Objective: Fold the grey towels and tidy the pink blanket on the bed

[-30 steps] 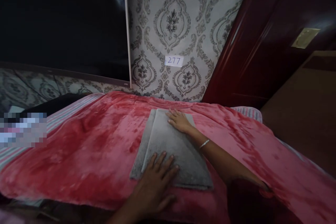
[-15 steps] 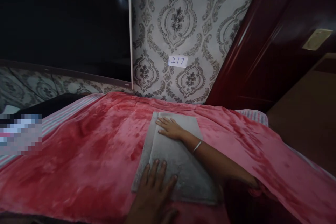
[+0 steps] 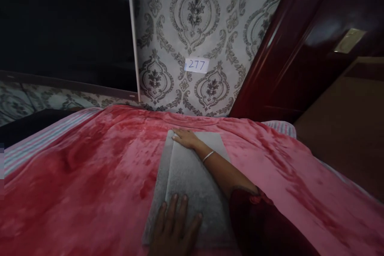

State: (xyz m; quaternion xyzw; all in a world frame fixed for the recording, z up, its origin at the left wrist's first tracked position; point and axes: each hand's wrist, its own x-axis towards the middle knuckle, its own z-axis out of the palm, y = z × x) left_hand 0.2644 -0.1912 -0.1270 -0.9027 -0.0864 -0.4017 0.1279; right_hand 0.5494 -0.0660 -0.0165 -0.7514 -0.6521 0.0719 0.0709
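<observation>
A folded grey cloth [image 3: 195,176], soft-looking like a towel, lies flat on a red plush blanket [image 3: 105,176]. A fold line runs along its left side, leaving a narrow strip there. My right hand [image 3: 186,138], with a white bracelet on its wrist, rests over the cloth's far left corner, fingers stretched out towards the left edge. Flat on the near left part of the cloth is my left hand [image 3: 175,224], its fingers spread. The cloth's near edge is partly hidden by my left hand and my right sleeve.
Striped bedding [image 3: 54,132] shows beyond the blanket at the left and far right. A dark television screen [image 3: 66,28] hangs on the patterned wall, beside a paper label [image 3: 196,65] reading 277. A dark red door [image 3: 312,48] and a brown box-like piece [image 3: 345,116] stand at the right.
My right hand has slid left to the cloth's far left corner. The view has shifted somewhat, and more of my right sleeve shows. My left hand stays flat on the near part.
</observation>
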